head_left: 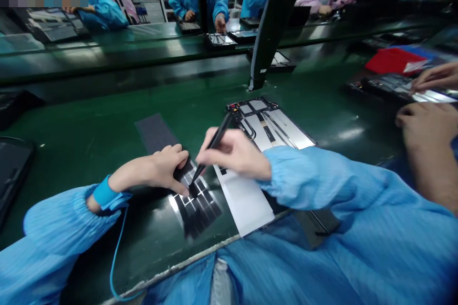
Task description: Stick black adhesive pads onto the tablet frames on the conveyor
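Note:
My right hand (232, 152) is closed round a pair of black tweezers (215, 142). Their tips point down at a sheet of black stickers (205, 200) with pale lines between the pieces. My left hand (161, 167) grips that sheet, thumb on its near part and fingers curled over its upper part; what lies under the palm is hidden. A dark plain strip (155, 131) shows beyond the left hand. Right of the sheet lies a white sheet (243, 198), partly under my right forearm. Behind my right hand is an opened tablet-like device (286, 126) with silver panels.
A dark post (270, 24) rises from the green bench (89, 128) beyond the device. At right, a co-worker's hands (429, 119) are at another device, near a red item (397, 60). A black tray (12, 171) stands at left. A blue cord (116, 252) hangs from my left wristband.

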Demonstrator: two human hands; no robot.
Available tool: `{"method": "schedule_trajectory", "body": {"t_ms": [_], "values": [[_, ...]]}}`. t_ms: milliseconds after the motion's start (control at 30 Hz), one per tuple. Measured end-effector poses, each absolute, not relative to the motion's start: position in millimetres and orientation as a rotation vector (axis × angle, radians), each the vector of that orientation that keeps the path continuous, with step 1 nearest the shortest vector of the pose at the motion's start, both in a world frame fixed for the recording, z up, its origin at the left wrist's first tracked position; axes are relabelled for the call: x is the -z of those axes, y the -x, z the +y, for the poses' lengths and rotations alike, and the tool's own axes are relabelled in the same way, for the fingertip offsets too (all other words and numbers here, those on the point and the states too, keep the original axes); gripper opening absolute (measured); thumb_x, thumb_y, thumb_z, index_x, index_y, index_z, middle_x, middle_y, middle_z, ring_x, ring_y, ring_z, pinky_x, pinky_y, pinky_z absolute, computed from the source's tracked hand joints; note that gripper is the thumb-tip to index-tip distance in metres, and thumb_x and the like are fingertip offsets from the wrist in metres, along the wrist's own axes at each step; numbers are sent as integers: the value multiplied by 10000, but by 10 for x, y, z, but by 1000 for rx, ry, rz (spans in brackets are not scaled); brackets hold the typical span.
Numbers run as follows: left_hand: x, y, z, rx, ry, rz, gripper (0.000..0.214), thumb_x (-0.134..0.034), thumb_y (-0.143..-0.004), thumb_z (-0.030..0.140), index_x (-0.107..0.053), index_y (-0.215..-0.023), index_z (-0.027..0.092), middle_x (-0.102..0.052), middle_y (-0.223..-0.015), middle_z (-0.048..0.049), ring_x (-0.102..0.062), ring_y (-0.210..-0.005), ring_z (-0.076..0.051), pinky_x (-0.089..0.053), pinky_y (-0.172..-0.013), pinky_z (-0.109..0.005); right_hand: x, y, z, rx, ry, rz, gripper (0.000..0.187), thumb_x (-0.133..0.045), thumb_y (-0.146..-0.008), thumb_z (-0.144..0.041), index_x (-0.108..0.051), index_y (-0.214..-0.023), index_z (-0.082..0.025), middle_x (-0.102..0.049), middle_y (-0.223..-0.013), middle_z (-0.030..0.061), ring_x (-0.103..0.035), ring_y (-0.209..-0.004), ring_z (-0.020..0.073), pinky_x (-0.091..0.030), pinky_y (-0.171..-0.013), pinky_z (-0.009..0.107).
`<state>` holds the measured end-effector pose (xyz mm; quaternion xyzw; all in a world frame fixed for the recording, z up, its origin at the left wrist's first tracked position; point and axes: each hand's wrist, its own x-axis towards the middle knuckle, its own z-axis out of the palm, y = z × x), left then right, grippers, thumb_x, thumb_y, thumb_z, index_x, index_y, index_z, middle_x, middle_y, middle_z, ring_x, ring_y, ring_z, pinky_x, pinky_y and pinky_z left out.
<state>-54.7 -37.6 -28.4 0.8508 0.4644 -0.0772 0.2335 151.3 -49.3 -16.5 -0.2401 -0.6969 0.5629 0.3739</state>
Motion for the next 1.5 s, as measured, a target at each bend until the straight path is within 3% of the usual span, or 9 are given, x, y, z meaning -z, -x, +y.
{"method": "schedule_trajectory", "body": {"t_ms": [133, 233, 300, 633, 833, 1000, 1167, 1500], "values": [[237, 253, -345, -284, -2328, 1400, 260, -482, -804, 417, -529, -781, 163, -546, -752, -22, -520, -665, -161, -418, -606, -274, -169, -2004, -267, -1211, 644, -1500, 283, -657, -729, -381, -515, -676, -142, -569, -628, -8, -610, -594, 107, -510, -595, 238], [285, -143, -332, -797, -2424, 1240, 198, -463, -798, 229, -477, -981, 153, -559, -1026, -75, -524, -935, -195, -433, -788, -315, -251, -2304, -97, -1094, 660, -1352, 268, -664, -729, -350, -502, -650, -152, -551, -605, -14, -587, -551, 92, -511, -580, 239], [374, -366, -330, -895, -2480, 1033, 256, -446, -755, 125, -417, -1008, 150, -500, -1162, -112, -478, -1055, -204, -410, -870, -339, -228, -2406, 6, -1074, 673, -1298, 274, -680, -711, -349, -504, -641, -152, -549, -595, -15, -580, -539, 91, -511, -577, 242], [673, -513, -375, -764, -2509, 925, 218, -398, -744, 20, -343, -873, 187, -479, -1190, -136, -493, -1065, -205, -459, -856, -365, 84, -2435, 320, -1226, 749, -1153, 402, -751, -578, -451, -485, -630, -156, -571, -572, -19, -584, -532, 100, -513, -581, 243], [658, -525, -416, -613, -2724, 833, 191, -351, -755, -8, -375, -836, 164, -477, -1215, -187, -349, -1249, -242, -399, -997, -423, 140, -2405, 277, -1319, 739, -1144, 397, -759, -576, -434, -488, -645, -152, -567, -583, -19, -586, -532, 104, -518, -579, 253], [648, -514, -488, -482, -2670, 893, 154, -354, -783, 29, -417, -863, 144, -350, -1361, -205, -215, -1335, -239, -354, -1058, -415, 125, -2426, 239, -1322, 771, -1191, 404, -759, -575, -431, -483, -632, -141, -538, -566, -26, -584, -523, 108, -523, -570, 265], [676, -492, -520, -515, -2591, 893, 136, -378, -807, 85, -423, -925, 134, -245, -1424, -198, -190, -1346, -232, -302, -1089, -418, 162, -2498, 176, -1404, 864, -1261, 378, -740, -615, -405, -484, -647, -128, -565, -562, -9, -584, -503, 105, -496, -505, 232], [713, -502, -599, -553, -2550, 943, 109, -380, -819, 118, -418, -920, 139, -244, -1419, -206, -180, -1349, -239, -314, -1074, -421, 309, -2342, 198, -1555, 1217, -1582, 211, -580, -809, -249, -442, -699, -134, -557, -509, -8, -496, -354, 66, -410, -320, 161]]}}
